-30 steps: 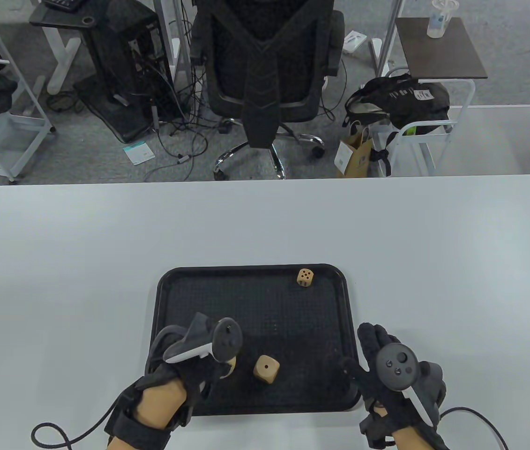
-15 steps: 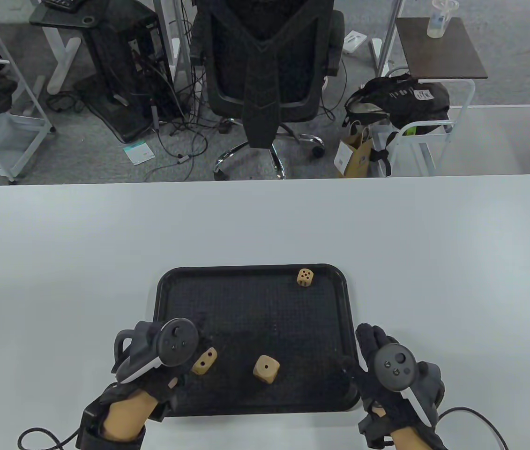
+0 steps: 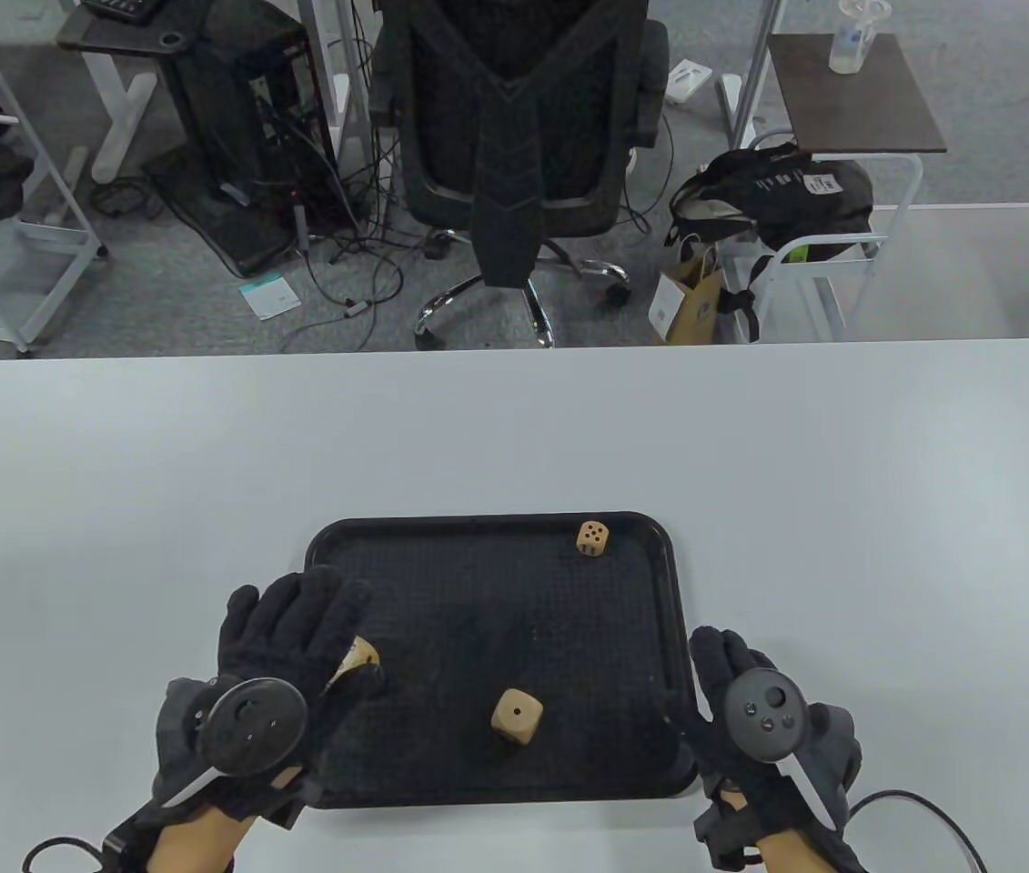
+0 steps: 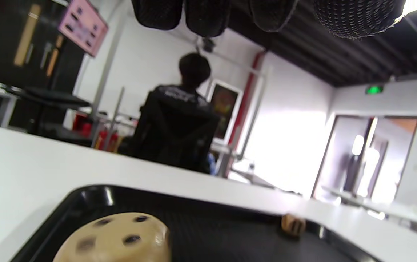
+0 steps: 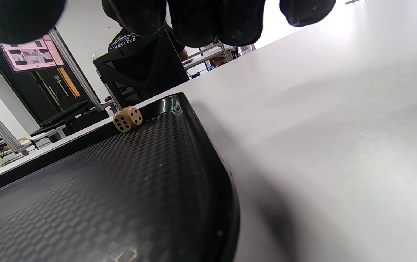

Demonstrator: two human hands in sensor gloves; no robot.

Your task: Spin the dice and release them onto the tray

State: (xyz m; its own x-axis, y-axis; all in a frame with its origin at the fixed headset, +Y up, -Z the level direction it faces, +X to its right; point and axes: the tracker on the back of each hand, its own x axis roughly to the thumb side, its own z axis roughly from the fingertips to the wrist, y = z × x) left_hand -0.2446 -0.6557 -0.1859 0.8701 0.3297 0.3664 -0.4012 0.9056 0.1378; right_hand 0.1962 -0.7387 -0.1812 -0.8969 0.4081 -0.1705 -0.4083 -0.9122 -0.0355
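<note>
A black tray (image 3: 318, 564) lies on the white table near its front edge. Three tan wooden dice are on it: one at the far right corner (image 3: 592, 537), one near the front middle (image 3: 516, 717), and one at the left (image 3: 361, 652), half hidden under my left hand (image 3: 296, 623). That hand is spread flat, palm down, above this die; in the left wrist view the die (image 4: 115, 238) lies free below the fingertips (image 4: 201, 14). My right hand (image 3: 721, 668) rests with straight fingers at the tray's right rim, holding nothing. The right wrist view shows the far die (image 5: 127, 118).
The white table (image 3: 514, 436) stretches wide beyond and beside the tray. Behind it stand an office chair (image 3: 514, 136), a side table with a bottle (image 3: 855, 86) and a bag (image 3: 773, 195). A person (image 4: 179, 120) stands in the background of the left wrist view.
My left hand has turned palm down, spread its fingers and drifted left. The die it let go has shifted slightly left and away under the fingers. The right hand has barely moved.
</note>
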